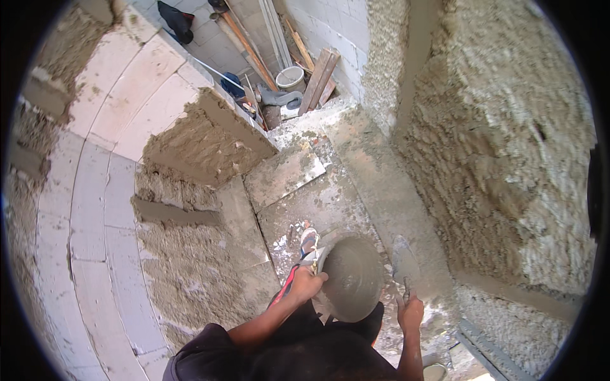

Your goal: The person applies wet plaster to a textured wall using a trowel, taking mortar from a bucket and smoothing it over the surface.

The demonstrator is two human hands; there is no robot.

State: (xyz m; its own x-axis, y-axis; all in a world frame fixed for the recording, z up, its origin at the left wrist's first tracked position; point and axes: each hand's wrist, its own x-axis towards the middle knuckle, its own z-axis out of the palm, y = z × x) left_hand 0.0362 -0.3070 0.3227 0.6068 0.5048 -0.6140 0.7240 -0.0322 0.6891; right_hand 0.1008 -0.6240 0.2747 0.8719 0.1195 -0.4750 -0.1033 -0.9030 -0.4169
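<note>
At lower centre, a grey bucket (353, 278) and a trowel (404, 259)

The left hand (306, 283) grips the bucket by its left edge; farther right, the right hand (410, 311) closes around the trowel. A rough plastered wall (508, 146) fills the upper right.

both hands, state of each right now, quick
Left hand: closed, holding the round grey container at its rim.
Right hand: closed, holding the trowel.

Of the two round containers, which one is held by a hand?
The grey round tub, held in the left hand; the white round bucket stands apart beside brown wooden boards.
</note>
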